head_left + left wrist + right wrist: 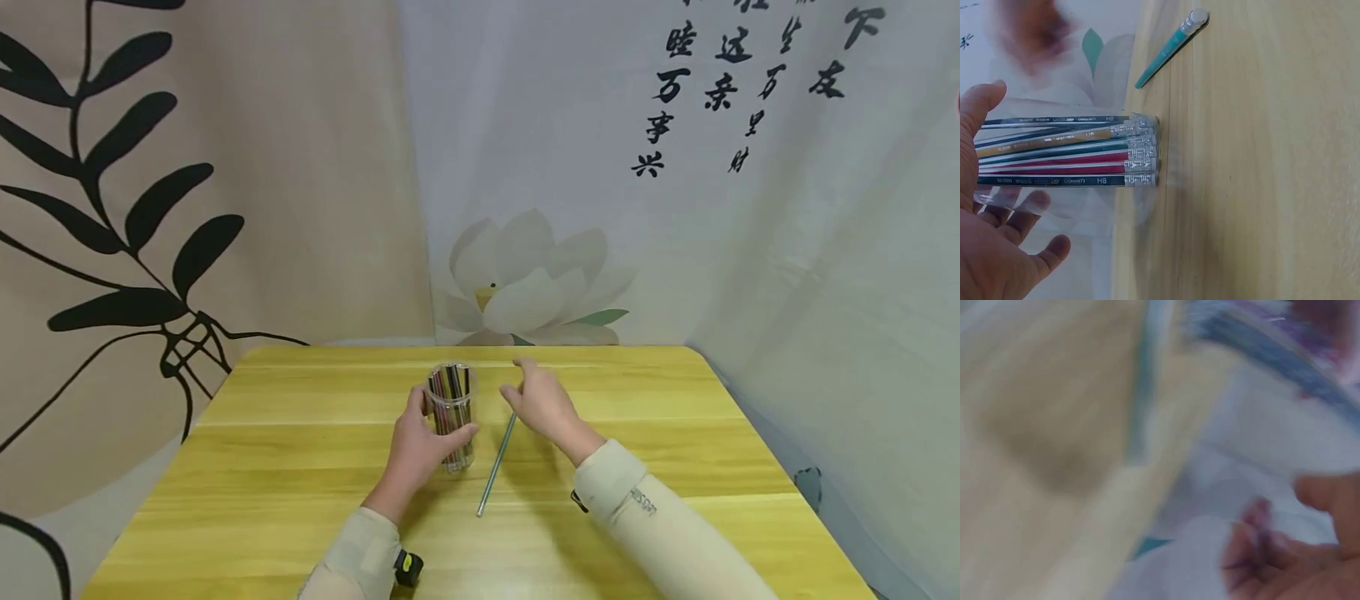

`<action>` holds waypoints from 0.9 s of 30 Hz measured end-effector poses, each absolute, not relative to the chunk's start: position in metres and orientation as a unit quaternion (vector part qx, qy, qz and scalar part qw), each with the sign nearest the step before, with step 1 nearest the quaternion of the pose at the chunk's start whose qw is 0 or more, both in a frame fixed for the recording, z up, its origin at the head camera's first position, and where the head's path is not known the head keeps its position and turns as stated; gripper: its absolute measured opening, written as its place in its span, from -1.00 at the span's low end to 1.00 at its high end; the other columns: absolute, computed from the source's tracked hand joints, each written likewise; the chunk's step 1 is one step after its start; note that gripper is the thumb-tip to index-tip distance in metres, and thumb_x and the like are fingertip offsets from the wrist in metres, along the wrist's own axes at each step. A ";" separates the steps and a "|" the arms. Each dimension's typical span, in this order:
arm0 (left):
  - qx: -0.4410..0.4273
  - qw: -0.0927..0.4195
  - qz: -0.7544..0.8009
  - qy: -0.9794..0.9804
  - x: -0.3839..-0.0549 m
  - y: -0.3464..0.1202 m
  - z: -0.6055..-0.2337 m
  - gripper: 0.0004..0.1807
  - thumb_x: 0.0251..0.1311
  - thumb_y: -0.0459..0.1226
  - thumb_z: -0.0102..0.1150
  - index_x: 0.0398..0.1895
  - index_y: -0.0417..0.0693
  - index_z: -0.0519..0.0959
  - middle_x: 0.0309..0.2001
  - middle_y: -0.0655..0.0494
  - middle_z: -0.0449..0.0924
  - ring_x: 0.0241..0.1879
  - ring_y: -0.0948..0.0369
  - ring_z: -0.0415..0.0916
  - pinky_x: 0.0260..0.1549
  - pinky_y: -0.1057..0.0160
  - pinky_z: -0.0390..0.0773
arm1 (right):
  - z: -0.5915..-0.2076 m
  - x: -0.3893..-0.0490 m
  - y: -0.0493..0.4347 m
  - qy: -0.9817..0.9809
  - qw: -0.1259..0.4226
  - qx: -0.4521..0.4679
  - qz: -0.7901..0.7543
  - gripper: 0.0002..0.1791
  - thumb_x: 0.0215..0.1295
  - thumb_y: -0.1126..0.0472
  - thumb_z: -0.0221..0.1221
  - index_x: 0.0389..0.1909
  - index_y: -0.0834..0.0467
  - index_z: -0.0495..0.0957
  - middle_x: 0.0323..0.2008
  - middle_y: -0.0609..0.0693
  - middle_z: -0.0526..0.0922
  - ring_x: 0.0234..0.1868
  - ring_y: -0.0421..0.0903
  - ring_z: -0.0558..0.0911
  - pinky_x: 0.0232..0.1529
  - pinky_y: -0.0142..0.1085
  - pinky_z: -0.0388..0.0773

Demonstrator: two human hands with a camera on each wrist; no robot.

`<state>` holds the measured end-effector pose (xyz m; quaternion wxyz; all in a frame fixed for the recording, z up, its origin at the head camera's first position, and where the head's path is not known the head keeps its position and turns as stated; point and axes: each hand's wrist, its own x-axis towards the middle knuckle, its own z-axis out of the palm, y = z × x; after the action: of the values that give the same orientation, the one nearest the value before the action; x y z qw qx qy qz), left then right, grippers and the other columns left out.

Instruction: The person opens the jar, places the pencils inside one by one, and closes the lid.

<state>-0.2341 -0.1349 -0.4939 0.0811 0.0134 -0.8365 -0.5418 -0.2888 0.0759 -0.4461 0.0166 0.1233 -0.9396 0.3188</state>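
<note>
A clear cup (452,401) full of pencils (1085,145) stands upright on the table. My left hand (422,446) holds it from the left side, thumb across the front and fingers behind. The pencils are black, red, green and orange, with eraser ends down at the cup's base. To the right of the cup, a teal pencil (497,467) lies by itself on the tabletop. My right hand (546,405) hovers over that pencil's far end, holding nothing, thumb and fingers apart. Motion blurs this hand (1297,550) in the right wrist view.
The yellow wooden table (300,475) ends just beyond the cup. Behind its far edge hangs a cloth backdrop (330,167) with printed leaves, a lotus and dark characters. Small dark devices (408,567) are strapped at the wrists.
</note>
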 end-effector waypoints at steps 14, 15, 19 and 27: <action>0.017 0.082 -0.545 -0.834 -0.235 -0.134 -0.490 -0.07 0.09 -0.03 0.67 0.44 0.02 0.30 0.27 -0.06 0.60 0.29 -0.06 0.57 0.31 -0.23 0.59 | -0.498 -0.296 0.085 -0.969 -0.117 0.044 0.212 0.04 0.37 0.01 0.42 0.61 0.43 0.07 -0.55 0.11 0.64 -0.68 -0.15 0.42 -0.67 -0.32 0.33; 0.017 0.081 -0.545 -0.834 -0.235 -0.134 -0.490 -0.07 0.09 -0.03 0.67 0.44 0.02 0.31 0.27 -0.06 0.60 0.30 -0.06 0.57 0.31 -0.23 0.59 | -0.496 -0.297 0.085 -0.968 -0.121 0.042 0.215 0.03 0.36 0.08 0.42 0.61 0.43 0.07 -0.59 0.07 0.61 -0.70 -0.17 0.38 -0.69 -0.35 0.29; 0.018 0.080 -0.544 -0.835 -0.236 -0.134 -0.492 -0.08 0.08 0.00 0.67 0.42 0.04 0.31 0.26 -0.05 0.60 0.27 -0.05 0.58 0.29 -0.21 0.60 | -0.495 -0.300 0.089 -0.967 -0.128 0.038 0.219 -0.03 0.33 0.31 0.37 0.62 0.44 0.04 -0.69 -0.04 0.45 -0.73 -0.22 0.29 -0.72 -0.44 0.20; 0.017 0.085 -0.543 -0.835 -0.234 -0.135 -0.495 -0.11 0.09 -0.02 0.67 0.40 0.04 0.33 0.25 -0.05 0.61 0.26 -0.05 0.59 0.27 -0.22 0.62 | -0.500 -0.297 0.100 -0.959 -0.144 0.070 0.235 -0.49 0.34 0.36 0.31 0.20 0.47 0.38 -0.50 0.07 0.51 -0.58 -0.10 0.45 -0.60 -0.38 0.34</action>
<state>-0.2343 -0.1355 -0.4952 0.0846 0.0171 -0.8352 -0.5431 -0.2970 0.0998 -0.5000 -0.1437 0.0700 -0.9587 0.2351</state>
